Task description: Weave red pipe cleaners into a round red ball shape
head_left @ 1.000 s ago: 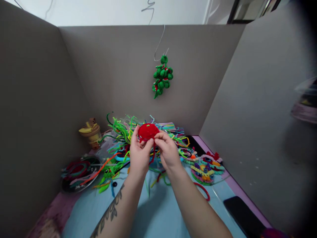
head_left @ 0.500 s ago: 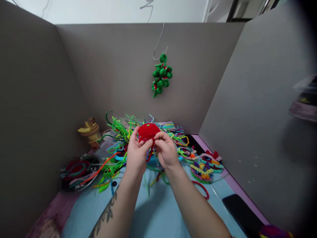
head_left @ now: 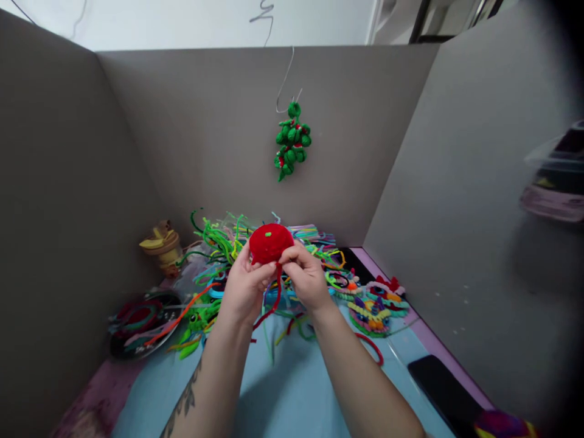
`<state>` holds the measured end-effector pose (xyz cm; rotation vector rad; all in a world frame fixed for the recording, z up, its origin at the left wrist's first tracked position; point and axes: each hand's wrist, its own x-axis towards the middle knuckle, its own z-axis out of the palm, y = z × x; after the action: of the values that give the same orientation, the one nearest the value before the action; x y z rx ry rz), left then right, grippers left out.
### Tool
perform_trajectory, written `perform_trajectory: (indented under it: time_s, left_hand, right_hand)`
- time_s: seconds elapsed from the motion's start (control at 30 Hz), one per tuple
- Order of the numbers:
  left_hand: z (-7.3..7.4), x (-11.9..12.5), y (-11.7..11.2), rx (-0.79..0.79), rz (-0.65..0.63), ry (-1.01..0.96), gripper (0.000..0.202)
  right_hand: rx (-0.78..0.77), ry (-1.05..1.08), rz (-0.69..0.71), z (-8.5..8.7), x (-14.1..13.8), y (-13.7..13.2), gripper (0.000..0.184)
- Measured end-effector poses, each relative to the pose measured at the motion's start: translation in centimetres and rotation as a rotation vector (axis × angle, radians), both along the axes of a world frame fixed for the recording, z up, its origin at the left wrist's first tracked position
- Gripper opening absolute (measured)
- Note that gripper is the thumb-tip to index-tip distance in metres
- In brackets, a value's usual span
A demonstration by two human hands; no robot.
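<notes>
A round red fuzzy pipe-cleaner piece with a small green spot on top is held up over the table's middle. My left hand is closed around its left and lower side, the thumb pressed near its bottom edge. With fingers pinched at its lower right edge, my right hand grips the same piece or the red strand there. A loose red pipe cleaner hangs down from between my hands. What lies exactly between the right fingertips is hidden.
Behind my hands lies a heap of green pipe cleaners. A dark bowl stands left, a pot-like holder behind it. Colourful woven pieces and a black phone lie right. A green cluster hangs from a wire.
The red piece has tipped so more of its round face shows. The red strand now hangs longer, trailing down to the left. Both hands stay closed on the piece; the view has shifted slightly.
</notes>
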<state>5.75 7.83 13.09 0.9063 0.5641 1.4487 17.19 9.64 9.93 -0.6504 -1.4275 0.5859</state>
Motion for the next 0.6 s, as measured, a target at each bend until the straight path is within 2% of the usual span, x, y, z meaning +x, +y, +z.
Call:
perform_trajectory:
  time_s: [0.2,0.43,0.6]
  left_hand:
    - [-0.13,0.04,0.08,-0.033,-0.049,-0.007,0.056]
    - [-0.37,0.23,0.3,0.007,-0.011,0.012,0.067]
    - [-0.62,0.22,0.58,0.057,0.06,0.041,0.072]
  right_hand:
    - [-0.003,-0.014,0.008,0.26,0.34,0.08,0.016]
    - [-0.067,-0.015,0.023,0.4,0.15,0.16,0.014]
    - [-0.082,0.029,0.042,0.45,-0.15,0.02,0.01]
